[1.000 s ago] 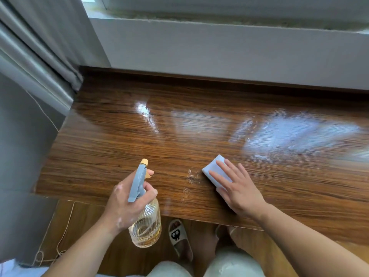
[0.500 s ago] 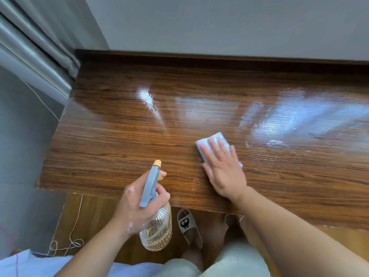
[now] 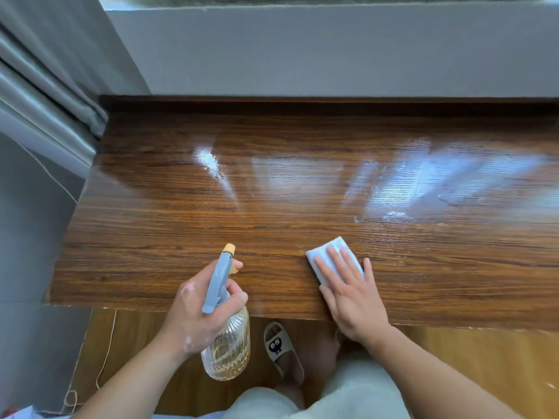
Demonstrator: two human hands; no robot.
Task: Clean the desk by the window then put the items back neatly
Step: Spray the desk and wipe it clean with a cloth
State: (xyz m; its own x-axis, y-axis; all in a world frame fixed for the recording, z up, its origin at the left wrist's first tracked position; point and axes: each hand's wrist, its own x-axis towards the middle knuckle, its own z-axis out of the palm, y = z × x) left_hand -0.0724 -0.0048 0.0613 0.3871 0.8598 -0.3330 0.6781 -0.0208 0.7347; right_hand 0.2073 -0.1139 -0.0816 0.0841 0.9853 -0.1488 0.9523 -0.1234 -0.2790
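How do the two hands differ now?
The left hand curls round the neck of the spray bottle; the right hand lies flat with straight fingers. The left hand is in the air by the desk edge; the right hand presses the cloth onto the desk. Both are near the front edge.

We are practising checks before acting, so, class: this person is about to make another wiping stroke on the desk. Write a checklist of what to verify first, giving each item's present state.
1. Right hand flat on the folded cloth: ok.
2. Folded cloth lying on the desk: ok, near the front edge.
3. Left hand has a secure grip on the spray bottle: ok, fingers curl round its neck.
4. Nozzle aimed over the desk, away from the person: ok.
5. Enough liquid in the spray bottle: cannot tell, the ribbed wall hides the level.
6. Wet streaks at the far right wiped off: not ok.
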